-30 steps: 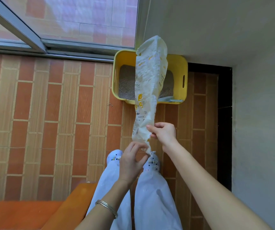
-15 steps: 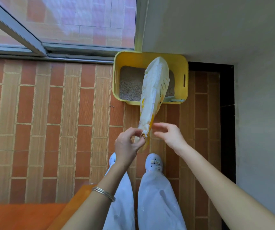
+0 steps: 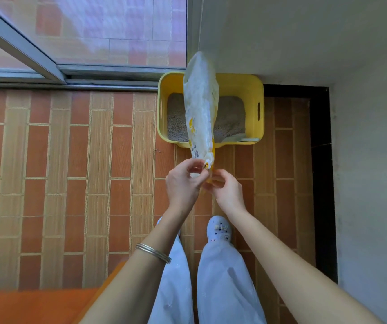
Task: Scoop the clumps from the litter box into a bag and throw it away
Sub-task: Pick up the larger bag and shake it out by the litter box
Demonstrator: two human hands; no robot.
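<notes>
The bag (image 3: pixel 200 108) hung in front of the litter box (image 3: pixel 255 90) and hid the middle of the litter (image 3: pixel 231 118). The small print on the bag was too tiny to read. Its bottom end was tucked away between the left hand (image 3: pixel 183 183) and the right hand (image 3: pixel 227 192) (only a bit of yellow peeked out). The left arm (image 3: pixel 141 265) hid nearly all of the left shoe (image 3: pixel 159 222). That arm, the right arm (image 3: pixel 293 265) and an orange thing (image 3: pixel 36 305) were cut off by the bottom edge.
</notes>
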